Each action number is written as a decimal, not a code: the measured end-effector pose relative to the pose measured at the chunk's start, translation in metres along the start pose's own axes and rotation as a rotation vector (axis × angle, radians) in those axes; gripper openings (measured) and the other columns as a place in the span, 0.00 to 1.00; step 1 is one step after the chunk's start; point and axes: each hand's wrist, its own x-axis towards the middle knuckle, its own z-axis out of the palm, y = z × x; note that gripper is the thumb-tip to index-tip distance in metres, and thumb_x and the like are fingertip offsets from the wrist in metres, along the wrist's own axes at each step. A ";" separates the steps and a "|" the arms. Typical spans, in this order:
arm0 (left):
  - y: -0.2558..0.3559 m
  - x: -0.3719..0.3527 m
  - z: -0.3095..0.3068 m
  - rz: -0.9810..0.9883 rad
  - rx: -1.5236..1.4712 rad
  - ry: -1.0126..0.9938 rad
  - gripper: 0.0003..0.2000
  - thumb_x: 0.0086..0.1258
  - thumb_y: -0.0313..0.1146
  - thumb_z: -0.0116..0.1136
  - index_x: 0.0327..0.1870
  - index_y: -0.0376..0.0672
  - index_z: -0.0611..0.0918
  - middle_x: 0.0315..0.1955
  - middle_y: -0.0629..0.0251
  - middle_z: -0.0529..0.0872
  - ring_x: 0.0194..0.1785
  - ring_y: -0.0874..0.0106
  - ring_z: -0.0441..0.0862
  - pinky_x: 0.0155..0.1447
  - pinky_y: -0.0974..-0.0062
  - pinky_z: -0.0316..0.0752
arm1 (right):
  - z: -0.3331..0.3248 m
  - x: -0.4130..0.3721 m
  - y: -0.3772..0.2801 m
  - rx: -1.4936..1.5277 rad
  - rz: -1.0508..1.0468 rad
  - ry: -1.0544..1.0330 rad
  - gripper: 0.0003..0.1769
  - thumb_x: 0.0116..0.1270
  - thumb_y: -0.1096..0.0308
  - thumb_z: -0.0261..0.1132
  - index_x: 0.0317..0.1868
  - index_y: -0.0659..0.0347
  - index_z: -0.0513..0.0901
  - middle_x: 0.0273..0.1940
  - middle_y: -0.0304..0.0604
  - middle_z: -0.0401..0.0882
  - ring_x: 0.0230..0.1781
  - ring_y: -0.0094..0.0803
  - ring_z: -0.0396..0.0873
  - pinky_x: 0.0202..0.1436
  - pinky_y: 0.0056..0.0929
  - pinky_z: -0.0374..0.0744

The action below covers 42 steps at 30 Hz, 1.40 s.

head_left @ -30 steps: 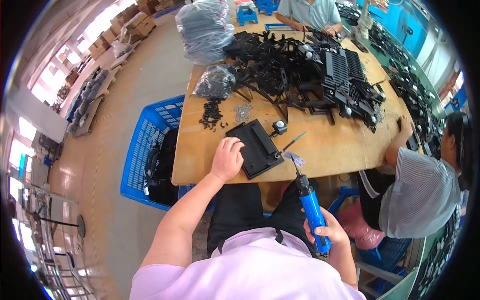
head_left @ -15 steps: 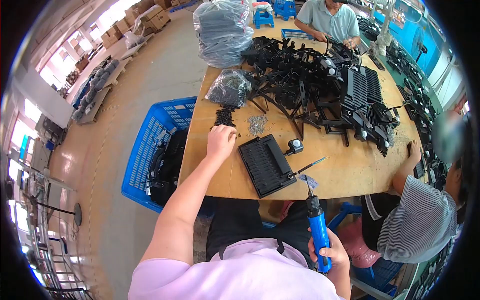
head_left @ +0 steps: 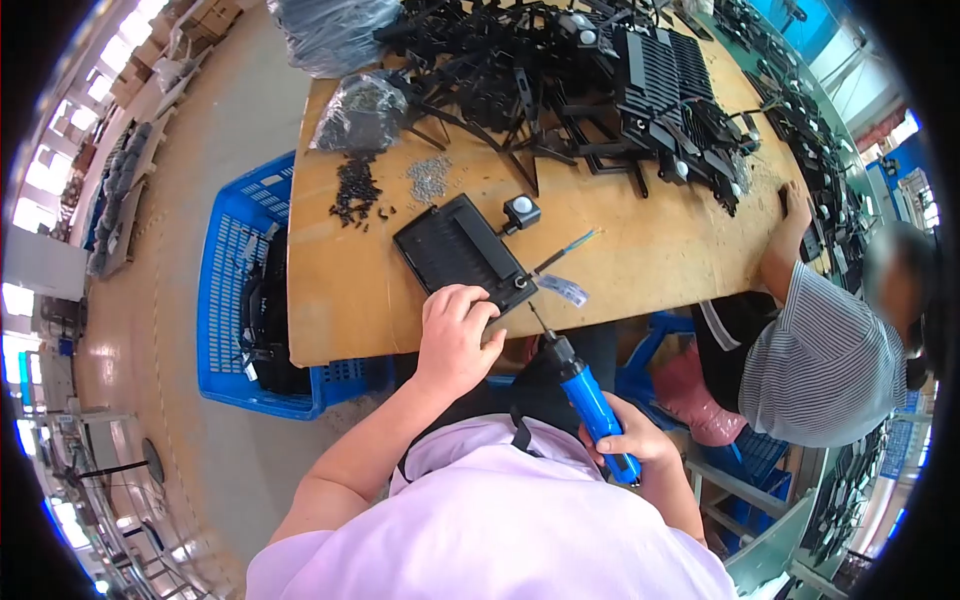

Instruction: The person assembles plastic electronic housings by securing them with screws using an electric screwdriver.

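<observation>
Your right hand [head_left: 642, 437] is wrapped around the lower body of a blue power screwdriver [head_left: 598, 405], whose bit points up toward the near edge of the table [head_left: 345, 310] and ends just beside the corner of the housing. Your left hand [head_left: 457, 340] has curved fingers on the near side of the black housing [head_left: 455, 247], with the thumb spread apart; whether the fingers grip or only rest cannot be told. The housing lies tilted to the table's near edge, right of the near left corner. Judged by look, it is rigid and moderately heavy, possibly cast metal, with a smooth rim that may slip; take hold of it by opposite sides of the frame. Treat the sensor [head_left: 522, 211] on its far side as fragile, and do not lift by the cable [head_left: 568, 252] or the clear tag [head_left: 562, 290], both thin and flexible. Beyond, toward the table's left edge, lie black screws [head_left: 355, 190] and silver screws [head_left: 428, 180], with a plastic bag [head_left: 352, 115] behind the black ones. A heap of black brackets [head_left: 490, 75] covers the far part. A blue crate [head_left: 212, 320] stands outside the left edge; a co-worker's hand [head_left: 797, 207] rests at the right edge.
</observation>
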 end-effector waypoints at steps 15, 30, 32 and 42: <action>-0.001 -0.005 0.013 -0.047 -0.015 0.072 0.09 0.56 0.23 0.71 0.36 0.43 0.84 0.47 0.64 0.84 0.57 0.58 0.80 0.64 0.58 0.71 | 0.005 0.020 0.009 -0.053 0.024 -0.010 0.50 0.54 0.50 0.84 0.67 0.67 0.66 0.40 0.44 0.80 0.33 0.29 0.82 0.37 0.28 0.81; -0.007 -0.007 0.015 -0.017 -0.045 0.074 0.10 0.56 0.24 0.71 0.37 0.44 0.84 0.46 0.65 0.84 0.56 0.59 0.80 0.64 0.58 0.71 | 0.012 0.029 0.013 0.023 -0.014 -0.007 0.49 0.54 0.53 0.84 0.66 0.68 0.67 0.40 0.45 0.80 0.33 0.30 0.82 0.37 0.30 0.81; -0.008 -0.006 0.014 -0.027 -0.054 0.068 0.10 0.56 0.24 0.72 0.37 0.43 0.84 0.47 0.64 0.84 0.56 0.58 0.80 0.64 0.58 0.71 | 0.012 0.030 0.013 0.031 -0.015 -0.014 0.49 0.54 0.52 0.84 0.66 0.67 0.67 0.40 0.46 0.80 0.33 0.31 0.82 0.36 0.30 0.81; -0.022 0.004 -0.005 -0.034 -0.196 0.117 0.05 0.62 0.22 0.67 0.38 0.39 0.85 0.45 0.59 0.85 0.52 0.56 0.82 0.57 0.62 0.78 | 0.013 0.032 0.010 0.030 -0.029 -0.045 0.50 0.53 0.49 0.85 0.65 0.66 0.66 0.39 0.46 0.80 0.31 0.31 0.82 0.34 0.29 0.80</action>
